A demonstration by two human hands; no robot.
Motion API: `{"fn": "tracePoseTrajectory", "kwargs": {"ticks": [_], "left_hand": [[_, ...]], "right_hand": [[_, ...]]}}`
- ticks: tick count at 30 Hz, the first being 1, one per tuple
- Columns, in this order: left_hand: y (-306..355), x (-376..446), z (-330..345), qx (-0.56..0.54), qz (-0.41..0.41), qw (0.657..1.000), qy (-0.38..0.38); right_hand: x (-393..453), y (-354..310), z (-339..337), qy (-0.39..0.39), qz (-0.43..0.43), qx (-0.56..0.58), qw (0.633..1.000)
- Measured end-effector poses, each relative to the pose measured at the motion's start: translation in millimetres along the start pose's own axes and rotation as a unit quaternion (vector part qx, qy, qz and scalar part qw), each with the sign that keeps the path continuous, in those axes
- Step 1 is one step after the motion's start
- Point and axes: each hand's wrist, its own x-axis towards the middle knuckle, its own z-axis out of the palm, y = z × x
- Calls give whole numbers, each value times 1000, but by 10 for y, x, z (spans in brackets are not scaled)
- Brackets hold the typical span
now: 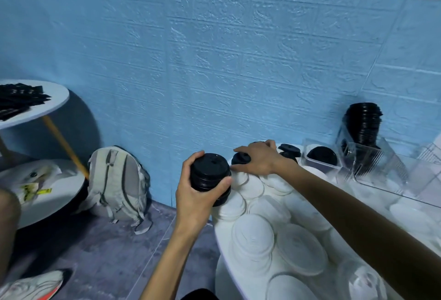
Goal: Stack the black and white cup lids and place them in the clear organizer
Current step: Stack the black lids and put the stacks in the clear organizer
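Blue wall, white table (220, 247) — left grip (198, 194) holds glossy black lid stack (210, 173).

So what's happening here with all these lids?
A person is sorting cup lids at a white table. The left hand holds a stack of black lids, while the right hand reaches onto another black lid. White lids cover the table; the clear organizer already holds a tall black stack.

black lid (241, 158) half hidden under right hand (259, 160), organizer (381, 163) cropped right
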Motion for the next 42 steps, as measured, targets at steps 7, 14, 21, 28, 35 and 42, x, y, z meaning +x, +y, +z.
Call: {"fn": "tracePoseTrajectory", "kwargs": {"ticks": [7, 14, 21, 28, 35, 42], "left_hand": [[28, 11, 49, -3, 5, 1000, -13], [145, 1, 183, 2, -1, 998, -64], [221, -14, 326, 4, -11, 996, -84], [216, -44, 341, 31, 5, 996, -86], [223, 58, 415, 21, 26, 997, -70], [287, 218, 461, 23, 18, 998, -59]], "right_hand": [[-221, 70, -172, 43, 3, 54, 998], [-731, -255, -647, 92, -66, 493, 863], [-1051, -511, -489, 53, -115, 452, 883], [-1081, -510, -438, -21, -121, 454, 882], [-824, -341, -472, -43, -77, 508, 857], [-27, 387, -262, 91, 91, 201, 971]]}}
